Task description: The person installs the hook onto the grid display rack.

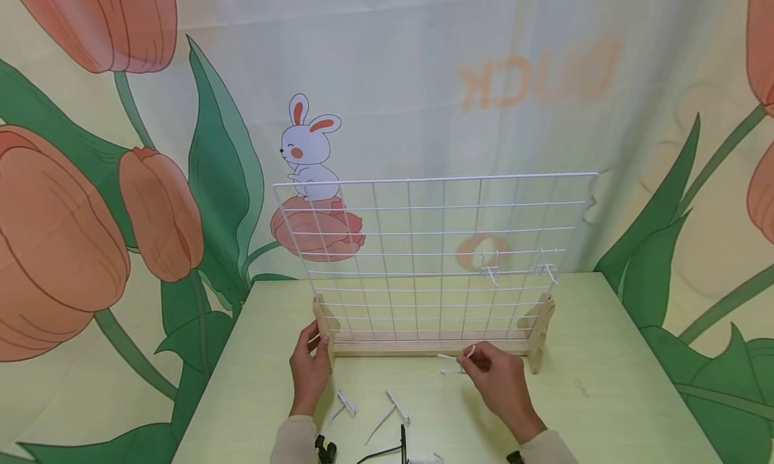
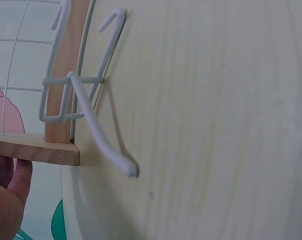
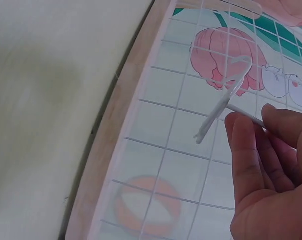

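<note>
A white wire grid panel (image 1: 426,249) stands upright in a wooden stand (image 1: 423,348). At the stand's left end, my left hand (image 1: 310,366) grips the wooden end piece (image 2: 35,151), its fingertips against the wood. My right hand (image 1: 498,383) pinches a white wire hook (image 3: 218,112) by its prong, in front of the grid's lower right part. The hook's two-armed back points away from the fingers. Two more white hooks, one further left (image 1: 491,274) and one near the right edge (image 1: 546,271), hang on the grid.
On the pale table (image 1: 605,383) lie a white hook (image 1: 346,403) near my left hand, another hook (image 1: 393,408) beside it, and part of a white piece (image 1: 432,459) at the bottom edge. A thin black object (image 1: 403,444) stands there too. Behind hangs a printed curtain (image 1: 423,81).
</note>
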Action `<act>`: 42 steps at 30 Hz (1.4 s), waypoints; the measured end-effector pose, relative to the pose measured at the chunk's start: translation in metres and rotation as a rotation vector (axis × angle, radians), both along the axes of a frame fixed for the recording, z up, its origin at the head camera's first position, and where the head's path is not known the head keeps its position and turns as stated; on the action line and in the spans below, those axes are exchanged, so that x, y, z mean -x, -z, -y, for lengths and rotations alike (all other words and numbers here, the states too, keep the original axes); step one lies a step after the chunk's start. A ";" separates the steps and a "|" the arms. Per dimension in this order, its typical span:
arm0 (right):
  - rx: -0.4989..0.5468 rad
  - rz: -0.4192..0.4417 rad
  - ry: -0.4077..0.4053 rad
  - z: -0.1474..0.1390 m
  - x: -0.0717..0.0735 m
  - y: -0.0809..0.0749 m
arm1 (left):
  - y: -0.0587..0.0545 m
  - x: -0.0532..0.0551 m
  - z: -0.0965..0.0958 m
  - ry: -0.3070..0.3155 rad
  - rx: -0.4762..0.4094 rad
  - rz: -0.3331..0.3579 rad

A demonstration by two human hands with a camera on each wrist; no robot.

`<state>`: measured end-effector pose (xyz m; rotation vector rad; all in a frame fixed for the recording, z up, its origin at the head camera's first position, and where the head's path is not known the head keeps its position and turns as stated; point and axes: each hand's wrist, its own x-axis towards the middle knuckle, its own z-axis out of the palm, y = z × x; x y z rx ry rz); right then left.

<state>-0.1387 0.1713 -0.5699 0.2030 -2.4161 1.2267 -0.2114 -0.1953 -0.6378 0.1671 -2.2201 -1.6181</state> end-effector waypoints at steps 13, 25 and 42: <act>0.055 -0.152 0.006 0.008 0.006 -0.028 | 0.000 0.000 0.000 -0.013 -0.003 -0.016; 0.167 -0.223 -0.024 0.019 0.008 -0.061 | 0.000 0.000 0.000 -0.003 -0.014 -0.023; 0.152 -0.374 -0.014 0.032 0.010 -0.103 | 0.002 0.002 0.001 -0.021 0.014 -0.047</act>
